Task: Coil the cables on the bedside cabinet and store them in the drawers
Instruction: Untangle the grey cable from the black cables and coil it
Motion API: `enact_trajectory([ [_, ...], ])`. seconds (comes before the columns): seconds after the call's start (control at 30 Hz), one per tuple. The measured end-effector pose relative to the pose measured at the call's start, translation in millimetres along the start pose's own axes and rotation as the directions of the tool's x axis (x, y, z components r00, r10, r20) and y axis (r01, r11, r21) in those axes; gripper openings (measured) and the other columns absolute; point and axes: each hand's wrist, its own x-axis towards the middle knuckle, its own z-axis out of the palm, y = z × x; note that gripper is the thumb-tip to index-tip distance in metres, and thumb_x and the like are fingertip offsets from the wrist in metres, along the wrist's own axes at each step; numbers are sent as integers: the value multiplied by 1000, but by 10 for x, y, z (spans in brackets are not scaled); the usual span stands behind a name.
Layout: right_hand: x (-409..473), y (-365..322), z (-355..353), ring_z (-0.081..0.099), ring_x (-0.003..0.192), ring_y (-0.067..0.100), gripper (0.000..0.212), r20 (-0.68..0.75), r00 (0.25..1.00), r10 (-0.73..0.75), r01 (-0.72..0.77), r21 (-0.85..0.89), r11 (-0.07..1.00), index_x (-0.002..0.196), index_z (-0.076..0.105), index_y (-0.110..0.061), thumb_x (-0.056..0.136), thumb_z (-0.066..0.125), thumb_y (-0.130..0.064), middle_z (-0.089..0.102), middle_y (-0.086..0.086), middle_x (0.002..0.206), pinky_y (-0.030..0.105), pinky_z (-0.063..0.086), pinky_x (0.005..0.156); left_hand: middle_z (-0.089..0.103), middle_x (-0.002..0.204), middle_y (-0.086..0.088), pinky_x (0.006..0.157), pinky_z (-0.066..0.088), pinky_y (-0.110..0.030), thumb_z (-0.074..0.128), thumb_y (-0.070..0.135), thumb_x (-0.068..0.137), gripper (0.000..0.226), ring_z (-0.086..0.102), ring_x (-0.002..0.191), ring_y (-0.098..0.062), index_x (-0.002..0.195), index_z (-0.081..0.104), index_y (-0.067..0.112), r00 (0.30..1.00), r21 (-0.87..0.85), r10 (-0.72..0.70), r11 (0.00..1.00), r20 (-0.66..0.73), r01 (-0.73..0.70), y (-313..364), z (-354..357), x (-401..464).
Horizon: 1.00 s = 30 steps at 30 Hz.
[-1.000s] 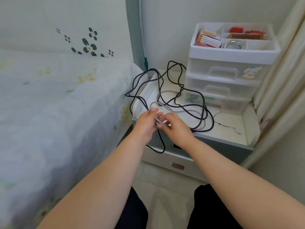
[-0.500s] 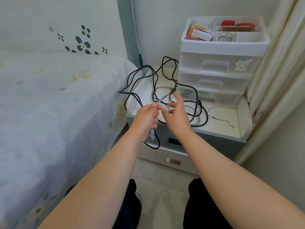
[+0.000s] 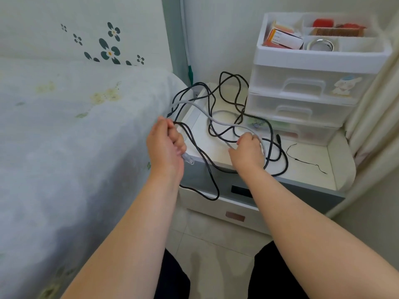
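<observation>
A grey cable and a tangled black cable lie across the bedside cabinet. My left hand grips the grey cable near its clear plug, which sticks out below the fist, off the cabinet's left edge. My right hand holds the same grey cable further along, over the cabinet top. The grey cable arcs between the two hands. One black loop hangs down over the cabinet's front. A white plastic drawer unit stands at the back right, its drawers closed.
The bed with a pale floral cover presses against the cabinet's left side. The drawer unit's top tray holds boxes, a comb and a tape roll. A thin black wire lies at right. Curtains hang at right. The cabinet's own drawer is closed.
My hands have drawn apart: the left moved out to the left with the grey cable's plug end, the right stayed over the cabinet, so a length of grey cable now stretches between them.
</observation>
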Motion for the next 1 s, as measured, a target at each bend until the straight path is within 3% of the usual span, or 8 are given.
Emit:
enact_trajectory([
  [0.17, 9, 8, -117, 58, 102, 28, 58, -58, 998, 33, -33, 1, 999, 140, 31, -13, 90, 59, -22, 29, 11, 142, 32, 43, 72, 16, 47, 6, 36, 11, -23, 40, 26, 97, 40, 10, 43, -11, 59, 28, 21, 994, -53, -42, 998, -98, 37, 22, -85, 120],
  [0.27, 55, 57, -144, 60, 90, 28, 59, 37, 995, 96, -93, -61, 994, 144, 25, -13, 93, 51, -25, 45, 11, 130, 31, 43, 65, 15, 47, 6, 36, 12, -23, 40, 26, 95, 40, 10, 43, -12, 58, 26, 21, 988, -130, -86, 989, -130, 69, 52, -128, 148],
  [0.43, 63, -20, -182, 58, 82, 27, 25, 89, 992, -89, 95, -62, 994, 104, 63, -14, 96, 40, -21, 67, 7, 92, 29, 42, 62, 17, 48, 7, 34, 14, -21, 40, 28, 98, 41, 13, 40, -10, 60, 28, 21, 979, -131, -113, 987, -169, 91, 42, -156, 165],
  [0.5, 19, -93, -210, 57, 82, 26, 24, 53, 985, -165, 168, -48, 985, 98, 63, -15, 95, 40, -21, 68, 6, 91, 32, 44, 62, 18, 48, 7, 34, 14, -21, 40, 28, 99, 41, 13, 40, -9, 60, 28, 21, 976, -129, -123, 986, -178, 101, 32, -159, 169],
  [0.63, -113, -205, -295, 60, 74, 21, 25, -156, 942, -296, 307, 47, 951, 119, 47, -21, 97, 44, -33, 65, -8, 94, 32, 47, 60, 17, 46, 7, 34, 13, -20, 40, 28, 98, 40, 13, 38, -10, 60, 28, 21, 971, -131, -144, 984, -190, 120, 40, -204, 192],
  [0.73, -118, -232, -337, 58, 65, 22, 41, -229, 944, -237, 254, 51, 966, 129, 34, -18, 95, 49, -34, 64, -5, 83, 31, 45, 53, 18, 45, 7, 33, 13, -19, 40, 25, 97, 39, 13, 37, -10, 60, 27, 21, 968, -94, -150, 987, -199, 133, 57, -238, 202],
  [0.9, -53, -102, -323, 51, 104, 31, 36, -36, 979, -199, 179, -303, 936, 117, 59, -12, 94, 49, -37, 54, 12, 114, 35, 39, 75, 19, 45, 7, 33, 14, -19, 40, 24, 97, 39, 13, 36, -9, 59, 27, 21, 969, -116, -164, 983, -186, 144, 86, -273, 204],
  [1.0, -107, -178, -310, 49, 101, 29, 32, -38, 946, -321, 307, -202, 930, 102, 65, -14, 96, 46, -37, 54, 7, 105, 35, 39, 77, 21, 46, 7, 32, 14, -19, 39, 25, 98, 40, 14, 36, -8, 60, 28, 21, 965, -98, -182, 981, -190, 166, 103, -308, 223],
])
